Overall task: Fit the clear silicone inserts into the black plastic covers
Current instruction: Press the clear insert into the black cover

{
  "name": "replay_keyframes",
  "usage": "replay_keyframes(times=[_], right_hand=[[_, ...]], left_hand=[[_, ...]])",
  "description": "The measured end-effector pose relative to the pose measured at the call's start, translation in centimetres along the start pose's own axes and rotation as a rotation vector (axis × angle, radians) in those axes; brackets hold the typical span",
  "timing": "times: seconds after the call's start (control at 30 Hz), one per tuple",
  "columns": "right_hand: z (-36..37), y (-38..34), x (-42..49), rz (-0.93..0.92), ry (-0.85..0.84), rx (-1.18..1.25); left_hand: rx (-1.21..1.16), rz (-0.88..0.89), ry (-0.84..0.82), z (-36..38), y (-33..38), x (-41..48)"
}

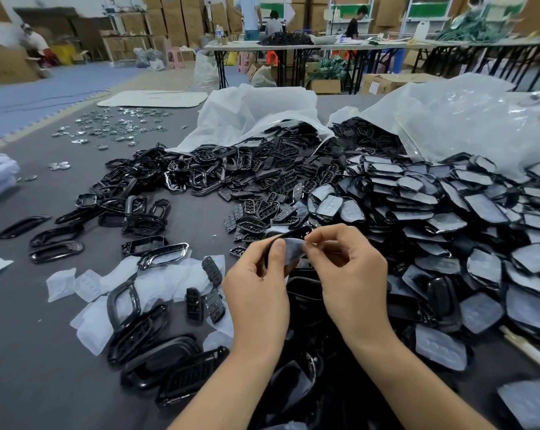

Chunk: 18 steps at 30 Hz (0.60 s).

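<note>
Both hands meet at the middle of the view over the grey table (20, 352). My left hand (257, 285) grips a black plastic cover (288, 234) from the left, thumb lying over a clear silicone insert (292, 251) that sits against it. My right hand (344, 268) pinches the right end of the same cover and insert with thumb and fingertips. Much of the cover is hidden behind my fingers. Loose clear inserts (91, 324) lie at the lower left among black frames.
A big heap of covers with inserts fitted (448, 218) fills the right side. Bare black covers (262, 200) and glossy frames (157, 181) spill from white plastic bags (256, 116) ahead. Small shiny metal pieces (113, 128) lie far left. People work at tables behind.
</note>
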State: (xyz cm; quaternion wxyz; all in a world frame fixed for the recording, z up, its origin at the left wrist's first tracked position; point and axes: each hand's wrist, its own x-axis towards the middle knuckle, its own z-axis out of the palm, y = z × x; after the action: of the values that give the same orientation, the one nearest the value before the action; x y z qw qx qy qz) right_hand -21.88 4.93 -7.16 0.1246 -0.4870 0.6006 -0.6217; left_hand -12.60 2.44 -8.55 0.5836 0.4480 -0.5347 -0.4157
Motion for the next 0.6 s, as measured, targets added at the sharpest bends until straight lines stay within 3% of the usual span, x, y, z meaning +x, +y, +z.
replay_keyframes(times=[0.2,0.43,0.6], right_hand=[[0.3,-0.1,-0.4,-0.088,0.005,-0.079],[0.2,0.0,-0.3,-0.084,0.145,-0.059],[-0.7,0.4,0.6,-0.02,0.205,0.016]], left_hand=[[-0.07,0.0,-0.003,-0.2,0.2,-0.1],[-0.143,-0.025,-0.035,0.5,0.6,-0.4],[-0.356,-0.168,0.041,0.2,0.4,0.2]])
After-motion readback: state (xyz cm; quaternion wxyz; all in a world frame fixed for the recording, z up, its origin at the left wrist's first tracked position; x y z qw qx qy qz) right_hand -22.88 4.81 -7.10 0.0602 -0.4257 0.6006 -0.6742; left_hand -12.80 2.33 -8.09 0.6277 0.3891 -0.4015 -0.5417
